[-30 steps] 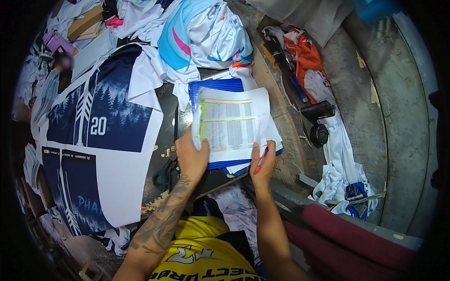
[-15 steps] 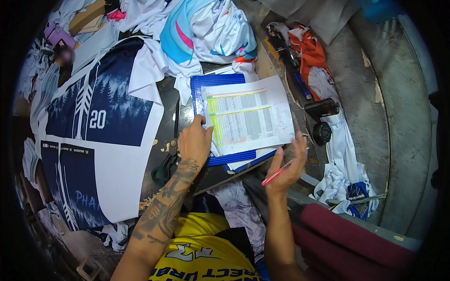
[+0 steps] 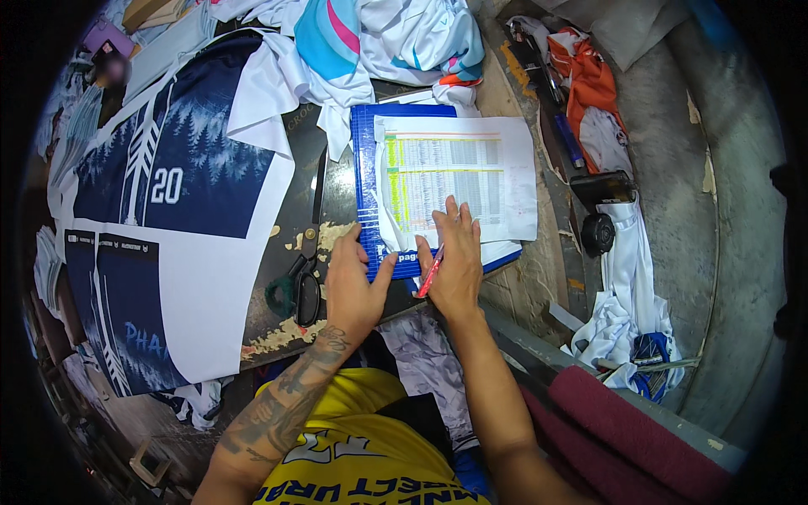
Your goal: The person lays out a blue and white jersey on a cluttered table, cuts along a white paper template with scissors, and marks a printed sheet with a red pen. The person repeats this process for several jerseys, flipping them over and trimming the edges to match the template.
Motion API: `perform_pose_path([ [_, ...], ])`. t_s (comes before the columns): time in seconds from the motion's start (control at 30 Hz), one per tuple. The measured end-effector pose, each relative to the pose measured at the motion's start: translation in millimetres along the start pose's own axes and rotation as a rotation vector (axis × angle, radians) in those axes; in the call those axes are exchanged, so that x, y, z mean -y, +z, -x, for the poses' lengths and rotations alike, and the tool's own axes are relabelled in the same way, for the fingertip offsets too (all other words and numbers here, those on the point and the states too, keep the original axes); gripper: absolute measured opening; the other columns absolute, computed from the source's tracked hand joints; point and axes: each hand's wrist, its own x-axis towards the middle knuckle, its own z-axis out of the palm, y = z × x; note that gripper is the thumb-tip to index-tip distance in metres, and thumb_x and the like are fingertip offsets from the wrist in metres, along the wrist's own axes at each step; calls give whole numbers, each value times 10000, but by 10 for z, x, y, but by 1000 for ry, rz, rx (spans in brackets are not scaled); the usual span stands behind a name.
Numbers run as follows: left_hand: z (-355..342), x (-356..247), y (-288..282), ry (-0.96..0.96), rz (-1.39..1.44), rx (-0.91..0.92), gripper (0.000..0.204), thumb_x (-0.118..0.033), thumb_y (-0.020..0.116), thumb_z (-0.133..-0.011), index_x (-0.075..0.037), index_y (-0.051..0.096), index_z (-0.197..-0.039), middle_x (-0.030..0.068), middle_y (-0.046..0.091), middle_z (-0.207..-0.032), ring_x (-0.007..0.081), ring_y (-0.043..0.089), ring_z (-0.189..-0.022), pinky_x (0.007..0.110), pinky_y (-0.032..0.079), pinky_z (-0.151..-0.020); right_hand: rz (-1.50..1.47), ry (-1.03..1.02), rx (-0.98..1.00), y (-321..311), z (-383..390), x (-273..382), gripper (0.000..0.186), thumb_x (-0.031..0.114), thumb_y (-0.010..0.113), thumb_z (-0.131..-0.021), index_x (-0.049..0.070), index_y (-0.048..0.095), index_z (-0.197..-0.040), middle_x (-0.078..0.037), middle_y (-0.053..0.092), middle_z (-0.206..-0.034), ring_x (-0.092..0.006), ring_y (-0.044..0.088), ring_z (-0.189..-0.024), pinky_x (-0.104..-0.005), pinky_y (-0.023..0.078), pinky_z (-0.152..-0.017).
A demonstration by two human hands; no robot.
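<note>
A printed sheet (image 3: 454, 178) with a table of rows and yellow and green marks lies on a blue notebook (image 3: 363, 177). My right hand (image 3: 459, 261) rests over the sheet's lower edge, fingers stretched onto the paper. A red patterned pen (image 3: 430, 273) is tucked between its thumb and palm. At the notebook's lower left corner is my left hand (image 3: 355, 282), thumb and fingers apart, touching the notebook's edge. Just left of it, black-handled scissors (image 3: 308, 290) lie on the dark table, beside a dark green ring (image 3: 280, 295).
Dark blue printed jersey panels (image 3: 198, 160) on white fabric cover the table's left. White and turquoise garments (image 3: 421, 34) are heaped at the far side. On the right lie an orange cloth (image 3: 585, 80), a black tape measure (image 3: 598, 235) and white strips (image 3: 627, 261). Maroon padding (image 3: 640, 429) sits lower right.
My right hand has moved left and inward, from beside the sheet onto its lower edge, still with the pen. My left hand has slid down to the notebook's lower corner.
</note>
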Motion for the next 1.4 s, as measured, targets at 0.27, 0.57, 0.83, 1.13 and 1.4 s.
perform_pose_path([
  [0.27, -166, -151, -181, -92, -17, 175, 673, -211, 878, -895, 3, 567, -1452, 96, 568, -1071, 236, 571, -912, 374, 510, -829, 11, -32, 36, -69, -49, -57, 442, 157, 697, -1011, 5, 627, -1420, -276, 503, -1642, -499, 420, -1551, -632, 277, -1292],
  [0.57, -460, 84, -250, 657, -564, 436, 693, -513, 744, -978, -134, 578, -1534, 120, 500, -1646, 344, 395, -1571, 599, 229, -1317, -25, -32, 20, -24, -34, -104, 436, 155, 689, -999, 13, 641, -1408, -253, 530, -1629, -491, 437, -1546, -630, 281, -1293],
  [0.83, -492, 200, -336, 669, -573, 427, 655, -532, 725, -990, -132, 619, -1498, 97, 506, -1640, 331, 358, -1599, 600, 233, -1320, -71, -29, 6, -35, -15, -126, 403, 156, 692, -1011, 15, 663, -1387, -250, 545, -1618, -492, 437, -1548, -624, 287, -1289],
  [1.13, -628, 89, -291, 697, -525, 517, 574, -454, 748, -979, -131, 644, -1442, 105, 555, -1595, 308, 423, -1564, 596, 258, -1310, -361, 88, -135, -278, -239, -22, 298, 100, 623, -1084, 9, 689, -1360, -216, 756, -1142, -406, 718, -1125, -454, 572, -960],
  [1.4, -655, 19, -294, 659, -526, 505, 614, -441, 748, -982, -132, 617, -1497, 84, 582, -1568, 275, 464, -1532, 572, 302, -1272, -1078, 382, -51, -128, -525, 75, 199, -52, 715, -981, -74, 728, -1179, -30, 730, -902, -23, 586, -751, -195, 470, -670],
])
